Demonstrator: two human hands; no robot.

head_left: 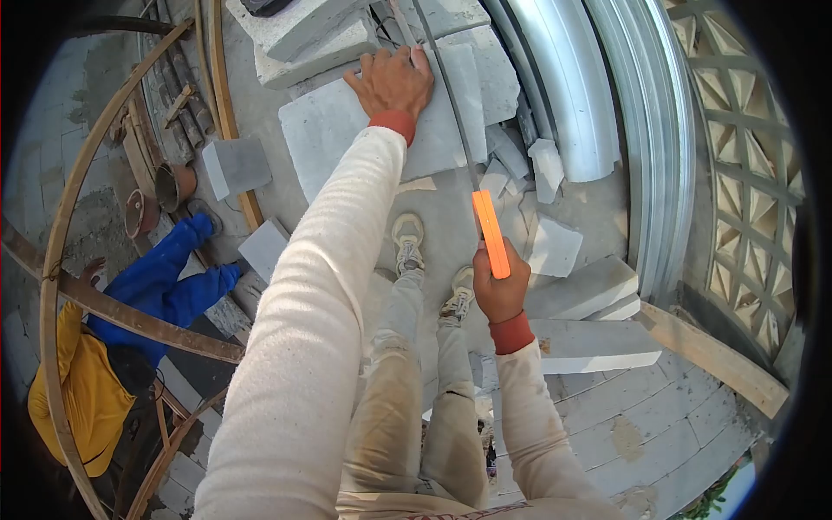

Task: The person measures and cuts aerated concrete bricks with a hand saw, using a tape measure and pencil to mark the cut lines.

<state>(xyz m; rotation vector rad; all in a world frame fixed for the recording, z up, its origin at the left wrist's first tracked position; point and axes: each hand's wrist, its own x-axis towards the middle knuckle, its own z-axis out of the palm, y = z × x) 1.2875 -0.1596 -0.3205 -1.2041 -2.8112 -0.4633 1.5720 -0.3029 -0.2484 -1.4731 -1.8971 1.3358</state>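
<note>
My right hand [503, 293] is wrapped round the orange handle of a handsaw [491, 236]. The long thin blade runs forward from it, edge-on to me, across the right part of a pale grey lightweight block [328, 130]. On top of that block lies my left hand [392, 85], fingers spread and bent, thumb close to the left side of the blade. Both wrists show red cuffs below long pale sleeves. Broken block pieces [555, 245] lie right of the saw, and my shoes are on the floor just behind the block.
More blocks [303, 39] are stacked at the far side. Long curved metal sheets [572, 78] stand on the right beside a patterned lattice wall [750, 182]. At left, a person in yellow and blue [87, 390] bends behind curved wooden strips [65, 191]. A plank [715, 357] lies right.
</note>
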